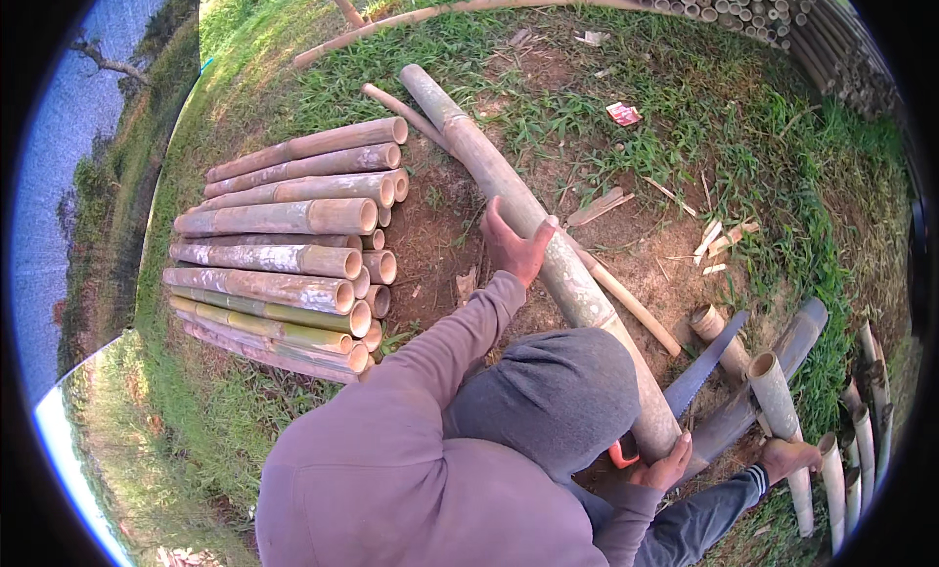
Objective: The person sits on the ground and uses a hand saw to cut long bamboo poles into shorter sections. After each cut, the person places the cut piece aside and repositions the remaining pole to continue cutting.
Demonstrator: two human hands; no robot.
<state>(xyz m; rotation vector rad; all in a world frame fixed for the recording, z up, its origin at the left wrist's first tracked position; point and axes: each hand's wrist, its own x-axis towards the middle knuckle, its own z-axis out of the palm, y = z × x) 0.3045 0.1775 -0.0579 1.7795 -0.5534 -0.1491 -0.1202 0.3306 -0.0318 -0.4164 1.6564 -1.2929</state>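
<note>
A long, thick bamboo pole [577, 283] runs diagonally from the upper middle down to the lower right. My left hand [518, 244] grips it near mid-length, thumb over the top and fingers along its left side. At its near end my right hand [668, 466] is closed around the lower side; some of its fingers are hidden. A handsaw [709, 362] with an orange handle lies just right of that end, its blade pointing away. Under the thick pole, a thinner stick [636, 313] crosses the bare soil. A rounded grey cloth shape [548, 401] sits between my arms.
Cut bamboo lengths [284, 229] lie stacked on the left. A dark bamboo length [782, 357] and several upright pieces [773, 381] stand right, beside a foot [787, 459]. Splinters [719, 239] and a red wrapper [623, 113] litter the ground. More bamboo [724, 4] is piled far off.
</note>
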